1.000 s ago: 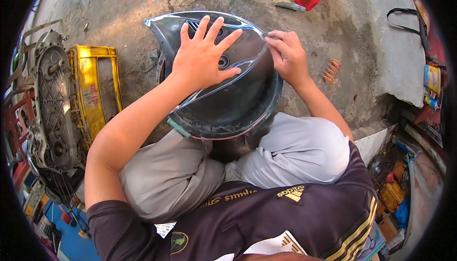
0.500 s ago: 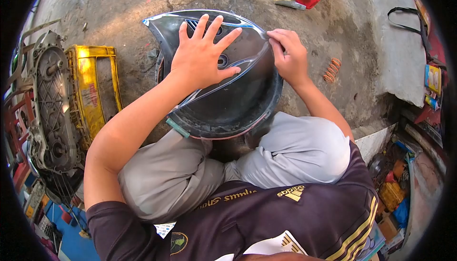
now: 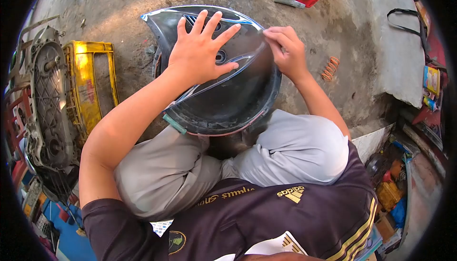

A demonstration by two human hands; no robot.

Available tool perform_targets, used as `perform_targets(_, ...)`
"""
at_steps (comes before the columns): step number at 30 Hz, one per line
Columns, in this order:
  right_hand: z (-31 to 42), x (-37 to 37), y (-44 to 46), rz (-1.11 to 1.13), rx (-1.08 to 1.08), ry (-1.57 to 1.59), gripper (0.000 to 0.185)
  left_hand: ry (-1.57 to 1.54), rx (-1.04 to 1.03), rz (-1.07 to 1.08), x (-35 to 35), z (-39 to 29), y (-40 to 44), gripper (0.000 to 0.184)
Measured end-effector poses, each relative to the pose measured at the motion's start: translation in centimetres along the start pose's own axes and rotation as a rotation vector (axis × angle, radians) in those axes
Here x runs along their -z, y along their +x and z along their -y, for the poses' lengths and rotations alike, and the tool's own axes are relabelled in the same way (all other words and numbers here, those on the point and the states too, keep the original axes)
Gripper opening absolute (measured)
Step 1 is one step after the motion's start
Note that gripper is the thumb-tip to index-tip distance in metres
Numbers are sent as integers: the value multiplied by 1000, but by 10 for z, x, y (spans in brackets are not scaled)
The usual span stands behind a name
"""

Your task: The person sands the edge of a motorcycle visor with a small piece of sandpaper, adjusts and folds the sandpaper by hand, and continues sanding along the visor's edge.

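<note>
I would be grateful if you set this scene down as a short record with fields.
Panel: dark curved panel with blue-and-white trim, lying over a round black basin
Left hand: spread flat on the panel
Right hand: fingertips together at the panel's right edge; anything pinched is unclear
Right side: orange coil spring on the floor
Left side: yellow crate, with a metal casing beside it

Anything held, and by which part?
Right hand is at the panel's right corner; whether it pinches anything there can't be told. Left hand lies spread, gripping nothing.
</note>
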State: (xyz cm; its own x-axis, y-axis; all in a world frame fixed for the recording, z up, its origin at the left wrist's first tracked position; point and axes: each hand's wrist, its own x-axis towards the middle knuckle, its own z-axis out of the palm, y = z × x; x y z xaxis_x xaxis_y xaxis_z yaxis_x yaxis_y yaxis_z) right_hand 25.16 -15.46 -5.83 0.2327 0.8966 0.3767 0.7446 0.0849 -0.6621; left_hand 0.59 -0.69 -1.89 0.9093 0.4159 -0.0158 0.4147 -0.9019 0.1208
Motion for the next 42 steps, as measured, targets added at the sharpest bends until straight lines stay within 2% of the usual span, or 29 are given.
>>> perform_targets(4,-5,7,-4,9,12,-17,17,-27,-19,-53,-4,3,-1,88)
perform_targets(19,-6,1,17,53,73,-2,17,7,0,-3,0,0,0,89)
perform_targets(23,-18,14,-4,94,-37,15,18,7,15,19,3,2,1,89)
perform_targets(26,-11,11,4,99,-1,-30,19,-29,-18,-56,-4,3,-1,88)
perform_targets(29,-6,2,19,78,46,29,18,-11,4,1,1,0,0,89)
perform_targets(34,-13,19,0,119,-72,53,18,-13,7,26,2,0,0,90)
perform_targets(37,-10,12,7,102,3,3,19,1,-21,-44,-3,2,-2,88)
perform_targets(42,-7,20,4,120,-25,1,17,-2,-15,-23,1,0,-1,88)
